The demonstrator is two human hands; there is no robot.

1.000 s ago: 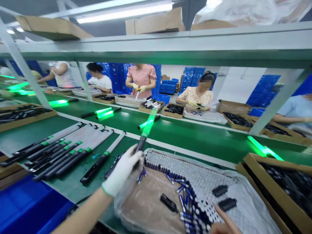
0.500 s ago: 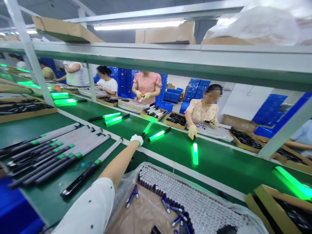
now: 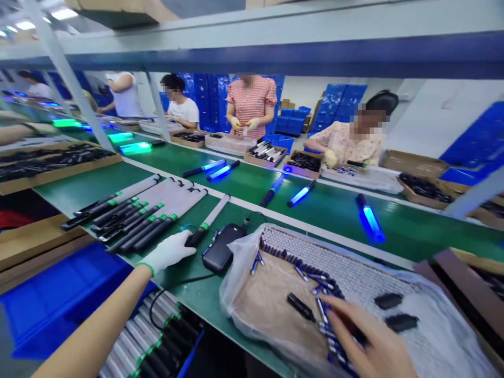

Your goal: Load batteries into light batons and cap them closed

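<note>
White-gloved left hand [image 3: 169, 252] lies open, touching a black light stick [image 3: 197, 236]. The bare right hand [image 3: 368, 336] curls over small blue batteries [image 3: 322, 310], maybe pinching one. They look light, stiff and slippery, best held by the sides.

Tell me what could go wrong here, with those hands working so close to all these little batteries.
The bare right hand is down among loose batteries beside the packed rows, so it might knock some, and they could roll across the brown paper. The gloved left hand is at a black wand handle next to a power bank, whose cable trails across the belt and could perhaps snag the hand or wand.
</note>
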